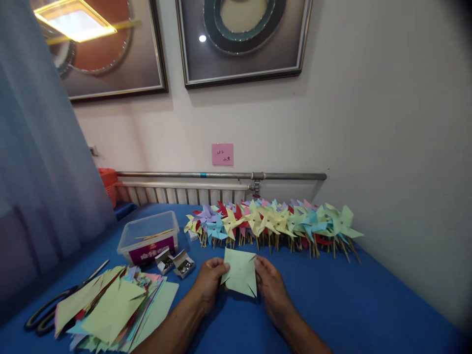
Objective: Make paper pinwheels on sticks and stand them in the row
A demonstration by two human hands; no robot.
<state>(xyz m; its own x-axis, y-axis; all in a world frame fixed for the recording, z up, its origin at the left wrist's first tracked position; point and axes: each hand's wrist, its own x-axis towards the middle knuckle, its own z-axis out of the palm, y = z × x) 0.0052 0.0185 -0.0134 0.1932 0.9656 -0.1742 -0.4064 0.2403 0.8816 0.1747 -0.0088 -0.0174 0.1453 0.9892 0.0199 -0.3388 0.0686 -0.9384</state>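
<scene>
Head view: left hand and right hand pinch a pale green paper square between their fingers at lower centre, above the blue tabletop.

A pink note is hanging on the wall, carrying a few dark handwritten marks; they look like digits and a character or two, but they are showing too small to read. A purple label is running across the front of the clear tub, bearing pale print that is blurring past reading. Nothing else in view is showing any lettering.
</scene>
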